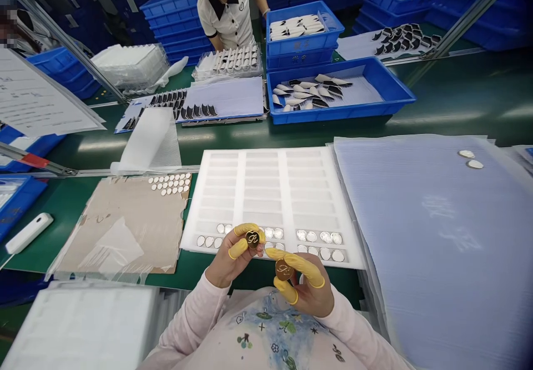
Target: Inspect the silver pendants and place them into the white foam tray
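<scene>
Pinches a dark disc [252, 239] in the left hand [236, 250], between yellow-covered thumb and finger, over the front edge of a white tray [355, 250]. Pinches a bronze disc [283, 270] in the right hand [308, 285], with a closed grip and the lettered face in view, on the near side of that edge. Leaves a small gap between the hands. Under and around them, two front rows of silver-rimmed discs [301, 236] in the tray, with shallow slots behind. To the left, across a narrow strip of green desk [233, 136], a cardboard sheet [139, 206] with small pale discs [165, 185] near the far right corner. Hard by the tray's right edge, bluish sheets [395, 220]. Beyond the far edge, a wider band of desk up to a blue bin [333, 116].
</scene>
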`<state>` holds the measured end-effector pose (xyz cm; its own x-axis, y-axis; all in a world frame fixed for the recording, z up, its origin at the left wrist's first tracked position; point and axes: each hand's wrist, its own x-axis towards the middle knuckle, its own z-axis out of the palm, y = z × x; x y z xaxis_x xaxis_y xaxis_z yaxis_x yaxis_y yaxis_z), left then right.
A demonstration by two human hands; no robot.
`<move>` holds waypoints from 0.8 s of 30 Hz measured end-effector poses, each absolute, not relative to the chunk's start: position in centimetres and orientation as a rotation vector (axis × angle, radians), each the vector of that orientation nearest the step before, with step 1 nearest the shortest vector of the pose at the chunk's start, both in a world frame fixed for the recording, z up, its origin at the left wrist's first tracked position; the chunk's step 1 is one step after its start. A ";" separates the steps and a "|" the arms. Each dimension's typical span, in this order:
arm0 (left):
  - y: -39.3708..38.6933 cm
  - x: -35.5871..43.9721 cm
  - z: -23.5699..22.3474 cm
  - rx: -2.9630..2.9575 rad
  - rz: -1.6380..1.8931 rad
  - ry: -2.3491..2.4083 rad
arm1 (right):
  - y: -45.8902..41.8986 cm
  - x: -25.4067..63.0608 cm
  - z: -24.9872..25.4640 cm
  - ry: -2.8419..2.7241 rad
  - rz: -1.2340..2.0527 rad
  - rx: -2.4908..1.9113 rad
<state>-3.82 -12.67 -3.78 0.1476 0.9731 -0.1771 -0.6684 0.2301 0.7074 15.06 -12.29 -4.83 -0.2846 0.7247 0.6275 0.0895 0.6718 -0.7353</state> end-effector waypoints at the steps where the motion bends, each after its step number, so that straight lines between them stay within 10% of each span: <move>1: -12.8 -3.9 -3.9 0.536 1.267 0.711 | -12.3 15.1 -4.8 -1.786 0.719 -0.667; 24: -12.8 -7.7 -4.9 0.930 1.240 1.217 | -11.1 14.3 -3.0 -2.011 0.624 -0.557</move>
